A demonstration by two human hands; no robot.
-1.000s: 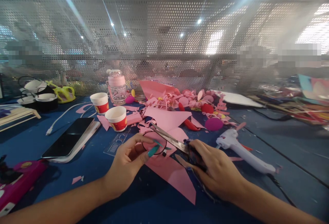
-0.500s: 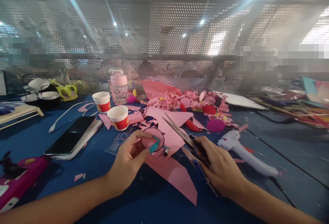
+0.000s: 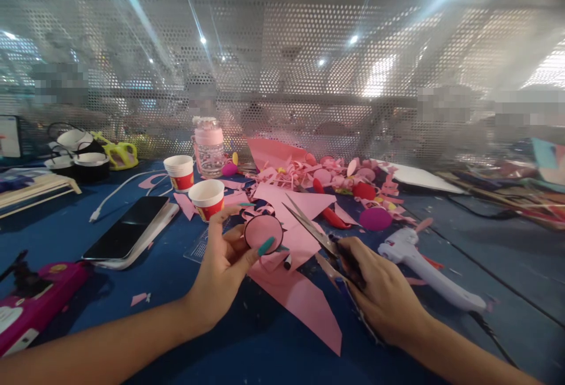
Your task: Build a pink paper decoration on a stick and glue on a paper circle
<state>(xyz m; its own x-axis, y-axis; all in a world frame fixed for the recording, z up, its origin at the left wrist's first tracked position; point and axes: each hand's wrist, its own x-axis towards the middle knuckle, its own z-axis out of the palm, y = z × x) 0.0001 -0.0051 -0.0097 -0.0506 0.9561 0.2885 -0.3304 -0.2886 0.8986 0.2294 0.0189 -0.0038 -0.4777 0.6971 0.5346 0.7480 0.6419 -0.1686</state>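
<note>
My left hand [image 3: 227, 261] holds a round pink paper disc [image 3: 263, 233] with a dark outline, its thumb on the front and the index finger lifted off the rim. Long teal nails show on that hand. In my right hand [image 3: 382, 288] is a pair of scissors [image 3: 311, 227], blades apart and pointing up and to the left, just right of the disc. Beneath both hands lie cut sheets of pink paper [image 3: 304, 308]. A small black-and-white cylinder [image 3: 288, 262] rests on the paper below the disc; its kind is unclear.
Two paper cups [image 3: 207, 199] and a pink-lidded bottle [image 3: 209, 146] stand at back left. A phone [image 3: 128, 229] lies left, near a magenta device [image 3: 44, 294]. Pink scraps [image 3: 304, 173] are heaped behind. A white glue gun [image 3: 435, 270] with a cable lies right. A perforated metal screen [image 3: 282, 79] rises beyond.
My left index finger has lifted away from the disc, so more of its face shows. The scissors stay apart in my right hand. The whole view has shifted slightly.
</note>
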